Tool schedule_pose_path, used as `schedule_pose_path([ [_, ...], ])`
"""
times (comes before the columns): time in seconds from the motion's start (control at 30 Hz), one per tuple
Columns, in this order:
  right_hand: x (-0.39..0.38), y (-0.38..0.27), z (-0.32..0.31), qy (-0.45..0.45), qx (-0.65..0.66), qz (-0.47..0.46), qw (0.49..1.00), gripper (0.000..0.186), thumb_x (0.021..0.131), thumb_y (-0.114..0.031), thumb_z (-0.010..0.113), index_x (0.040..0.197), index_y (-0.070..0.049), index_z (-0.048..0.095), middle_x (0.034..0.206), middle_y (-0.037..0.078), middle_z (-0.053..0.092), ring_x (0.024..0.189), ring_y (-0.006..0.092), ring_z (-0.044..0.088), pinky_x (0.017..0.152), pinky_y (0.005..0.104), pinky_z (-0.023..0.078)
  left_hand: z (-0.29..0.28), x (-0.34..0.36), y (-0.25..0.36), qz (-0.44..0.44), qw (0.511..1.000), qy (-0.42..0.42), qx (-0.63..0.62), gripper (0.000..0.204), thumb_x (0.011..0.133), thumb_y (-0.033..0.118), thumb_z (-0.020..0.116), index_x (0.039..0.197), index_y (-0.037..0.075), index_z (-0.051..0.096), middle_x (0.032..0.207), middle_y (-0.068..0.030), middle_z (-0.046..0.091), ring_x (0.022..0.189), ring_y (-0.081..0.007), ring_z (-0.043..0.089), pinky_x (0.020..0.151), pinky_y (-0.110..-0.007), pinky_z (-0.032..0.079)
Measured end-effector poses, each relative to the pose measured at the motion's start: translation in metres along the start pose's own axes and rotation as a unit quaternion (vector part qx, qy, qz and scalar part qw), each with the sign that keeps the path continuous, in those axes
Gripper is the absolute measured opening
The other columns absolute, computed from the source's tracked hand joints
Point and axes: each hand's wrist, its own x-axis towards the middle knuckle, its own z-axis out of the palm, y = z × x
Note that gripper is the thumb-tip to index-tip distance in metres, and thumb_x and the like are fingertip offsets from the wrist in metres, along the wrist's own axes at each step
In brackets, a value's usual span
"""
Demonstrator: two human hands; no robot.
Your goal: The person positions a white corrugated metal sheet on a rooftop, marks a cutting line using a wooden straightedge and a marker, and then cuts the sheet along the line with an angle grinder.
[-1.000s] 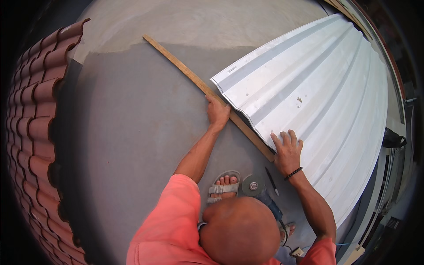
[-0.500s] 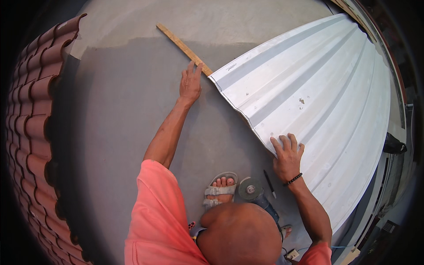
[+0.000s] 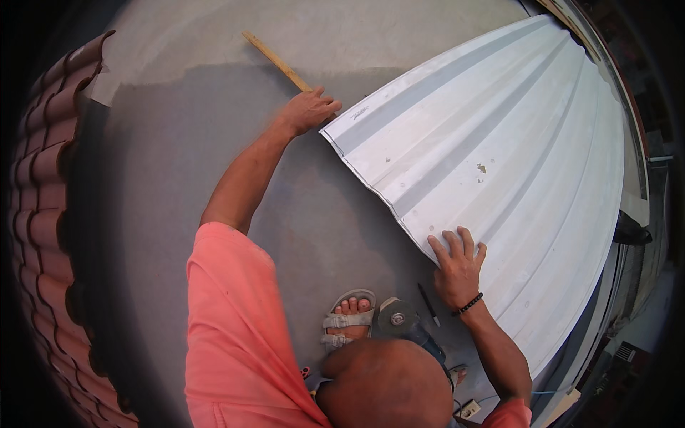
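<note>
A pale wooden strip [image 3: 275, 60] slants over the grey floor, and its lower end runs under my left hand [image 3: 310, 112]. The fingers of that hand are closed round the strip beside the corner of a white corrugated metal sheet [image 3: 457, 135]. My right hand [image 3: 458, 271], with a dark bead bracelet at the wrist, rests on the sheet near its cut edge, fingers spread. Below that edge lie a black pen [image 3: 429, 304] and an angle grinder [image 3: 399, 319] with a round disc. My bent knee covers part of the grinder's body.
Reddish roof tiles [image 3: 44, 192] run down the left side, with a dark gap next to them. My sandalled foot [image 3: 349, 317] stands close to the grinder disc. A pale power socket [image 3: 469, 409] and a thin blue cord lie at the lower right.
My left hand has turned and its fingers have closed on the wooden strip, where before they lay stretched over it. The right hand keeps its place on the sheet; the whole view has shifted slightly.
</note>
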Motion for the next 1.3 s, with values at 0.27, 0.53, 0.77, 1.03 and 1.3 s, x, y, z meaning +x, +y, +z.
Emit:
schedule_pose_path([
  [0.27, 0.005, -0.003, 0.015, 0.004, -0.009, 0.005, 1.0, 0.052, 0.072, 0.0, 0.061, 0.121, -0.014, 0.059, 0.126, 0.01, 0.051, 0.129, 0.0336, 0.039, 0.092, 0.0665, 0.03, 0.019, 0.009, 0.0, -0.012, 0.99, 0.082, -0.114, 0.016, 0.086, 0.014, 0.053, 0.099, 0.011, 0.061, 0.095, -0.0026, 0.065, 0.097, -0.0248, 0.054, 0.082, -0.034, 0.05],
  [0.53, -0.015, 0.002, -0.028, 0.051, 0.131, 0.021, 0.99, 0.044, 0.078, -0.01, 0.069, 0.12, -0.01, 0.058, 0.118, 0.015, 0.055, 0.118, 0.0348, 0.048, 0.09, 0.0543, 0.04, 0.01, 0.017, 0.002, -0.001, 0.997, 0.014, -0.077, 0.021, 0.086, 0.013, 0.051, 0.103, 0.012, 0.063, 0.101, -0.0036, 0.064, 0.098, -0.0245, 0.054, 0.087, -0.034, 0.048],
  [0.77, -0.134, 0.043, -0.055, -0.17, 0.273, 0.08, 0.944, 0.04, 0.082, -0.017, 0.069, 0.119, -0.006, 0.059, 0.088, 0.015, 0.06, 0.084, 0.0333, 0.06, 0.076, 0.0404, 0.05, 0.006, 0.0, -0.003, -0.044, 0.99, 0.126, -0.036, 0.041, 0.084, -0.002, 0.051, 0.124, 0.006, 0.055, 0.117, -0.0126, 0.061, 0.108, -0.0327, 0.052, 0.094, -0.039, 0.044],
  [1.03, -0.221, -0.019, 0.02, -0.263, 0.151, 0.1, 0.948, 0.078, 0.072, -0.032, 0.078, 0.134, -0.002, 0.042, 0.112, 0.02, 0.048, 0.105, 0.0361, 0.05, 0.084, 0.0469, 0.045, -0.033, -0.064, 0.106, -0.298, 0.859, 0.272, -0.317, 0.038, 0.087, -0.001, 0.056, 0.124, 0.006, 0.058, 0.112, -0.0075, 0.064, 0.091, -0.0198, 0.057, 0.083, -0.034, 0.048],
  [1.3, -0.2, -0.009, 0.075, -0.179, 0.252, 0.088, 0.947, 0.068, 0.072, -0.025, 0.076, 0.126, 0.001, 0.045, 0.111, 0.021, 0.05, 0.107, 0.0397, 0.051, 0.088, 0.046, 0.045, -0.046, -0.176, 0.223, -0.429, 0.711, 0.233, -0.505, 0.029, 0.091, 0.002, 0.053, 0.12, 0.0, 0.057, 0.106, -0.0074, 0.064, 0.095, -0.0138, 0.058, 0.086, -0.029, 0.047],
])
